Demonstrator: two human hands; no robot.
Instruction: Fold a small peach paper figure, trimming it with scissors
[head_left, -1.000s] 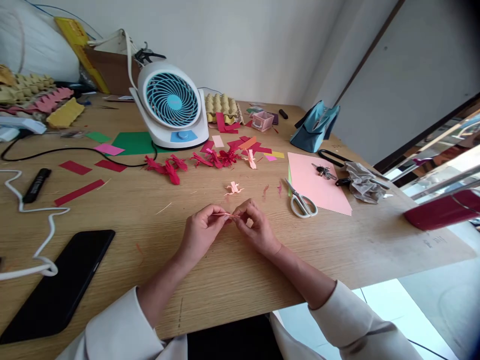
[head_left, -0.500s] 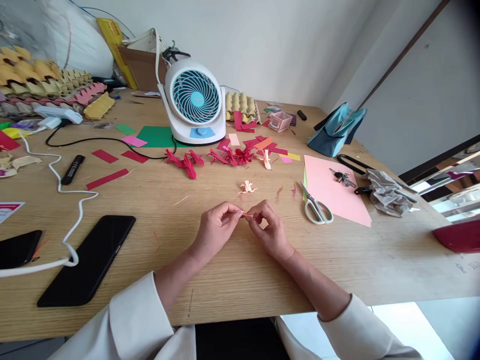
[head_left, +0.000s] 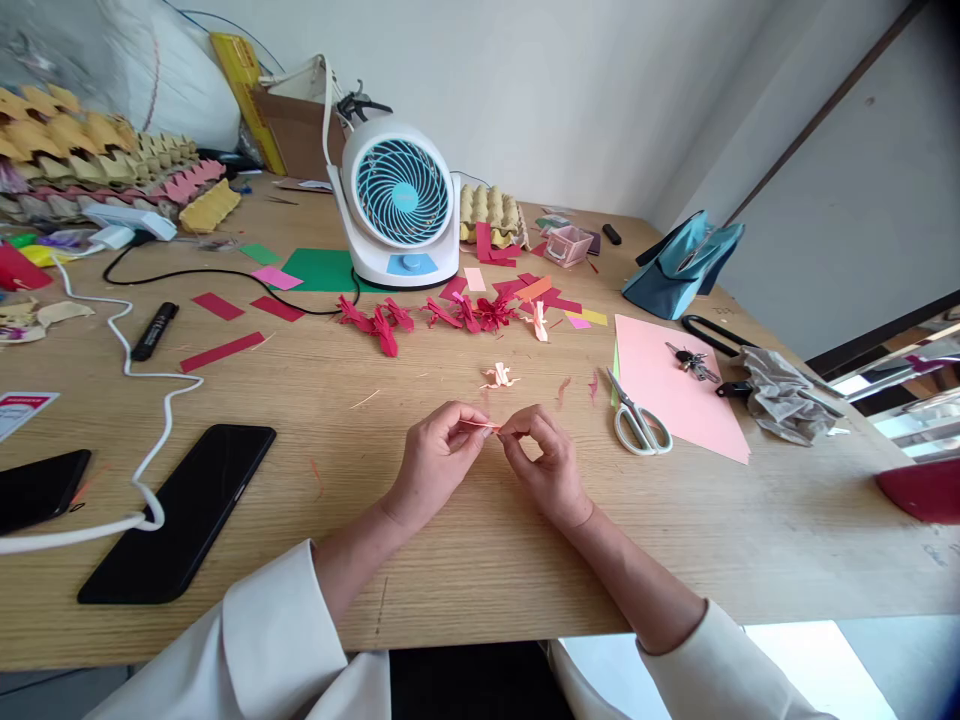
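My left hand (head_left: 439, 462) pinches a thin orange paper strip (head_left: 480, 425) between thumb and fingertips. At the strip's right end, my right hand (head_left: 547, 465) is closed in a pinch on it too, the fingertips of both hands nearly touching. Most of the strip is hidden by the fingers. Just beyond the hands lies a small pale peach twisted-paper piece (head_left: 499, 376). Farther back is a row of crimson folded-paper pieces (head_left: 469, 314), with another peach paper piece (head_left: 539, 321) at its right end. Scissors (head_left: 639, 425) with white handles lie to the right of my right hand.
A white and blue fan (head_left: 405, 205) stands at the back. Pink paper sheets (head_left: 675, 395) with keys (head_left: 694, 362) lie right, near a blue bag (head_left: 682, 268). On the left are a black tablet (head_left: 180, 515), a white cable (head_left: 166, 420), a marker (head_left: 155, 331) and egg trays (head_left: 97, 150).
The view has shifted slightly, so the table's things appear a little farther right. Both hands keep their pinch on the strip, with the fingertips slightly closer together.
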